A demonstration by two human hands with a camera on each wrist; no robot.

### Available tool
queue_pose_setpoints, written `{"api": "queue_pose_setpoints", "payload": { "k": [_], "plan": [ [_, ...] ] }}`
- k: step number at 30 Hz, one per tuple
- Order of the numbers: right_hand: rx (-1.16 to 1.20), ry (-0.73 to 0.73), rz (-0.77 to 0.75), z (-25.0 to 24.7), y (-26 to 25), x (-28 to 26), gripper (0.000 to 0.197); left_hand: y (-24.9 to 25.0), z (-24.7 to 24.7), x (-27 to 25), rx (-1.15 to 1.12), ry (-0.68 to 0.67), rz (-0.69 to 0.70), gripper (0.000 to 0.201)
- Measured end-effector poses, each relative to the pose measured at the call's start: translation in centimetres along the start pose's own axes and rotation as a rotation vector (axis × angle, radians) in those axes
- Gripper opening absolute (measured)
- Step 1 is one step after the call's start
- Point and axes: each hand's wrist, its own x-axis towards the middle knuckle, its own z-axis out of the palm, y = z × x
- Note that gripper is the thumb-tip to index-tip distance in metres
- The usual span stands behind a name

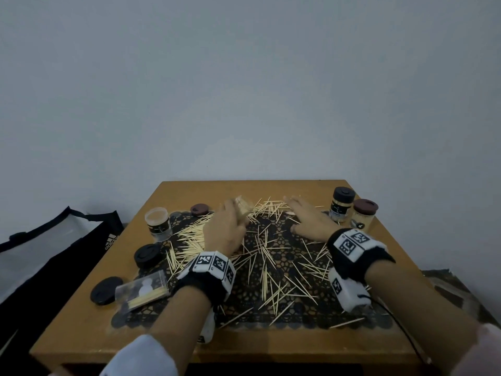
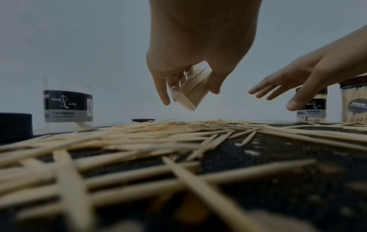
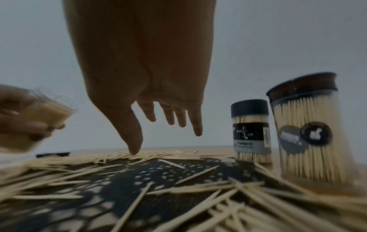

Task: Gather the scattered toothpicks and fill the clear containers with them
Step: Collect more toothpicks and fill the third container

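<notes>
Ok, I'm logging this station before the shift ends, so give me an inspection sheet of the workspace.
Surface: wooden table, dark lace mat.
Job's things: toothpicks scattered; open jar; two capped full jars.
Clutter: loose lids, flat clear box.
Grippers: left hand holds a filled container; right hand open, thumb touching toothpicks.
Cables: black cable, right side.
Surroundings: bare wall, black bag left.

Dim, flat light; wrist views blurred, distorted.
</notes>
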Motion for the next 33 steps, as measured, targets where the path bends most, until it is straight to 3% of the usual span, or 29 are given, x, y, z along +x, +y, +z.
{"api": "queue_pose_setpoints", "payload": {
  "k": [3,13,20,24,33],
  "plan": [
    [-0.047,-0.094,0.045,-0.5,0.8,2.0,0.086,-0.1,0.1,0.1,0.044,0.032,-0.044,0.042],
    [-0.367,-0.173,0.045,0.0,-0.9,8.4,0.083,0.4,0.1,-0.1,0.093,-0.009,-0.053,0.043],
    [-0.349,-0.345,-0.014,0.2,-1.4,11.5,0.092,0.3,0.1,-0.1,0.083,-0.017,-0.044,0.041],
    [-0.372,-0.396,-0.048,-0.1,-2.1,11.7,0.084,0.4,0.3,0.0,0.069,-0.040,-0.040,0.043],
    [-0.287,-0.201,-0.103,-0.8,-1.1,11.8,0.051,0.4,0.2,-0.1,0.058,-0.064,-0.054,0.042]
  ]
}}
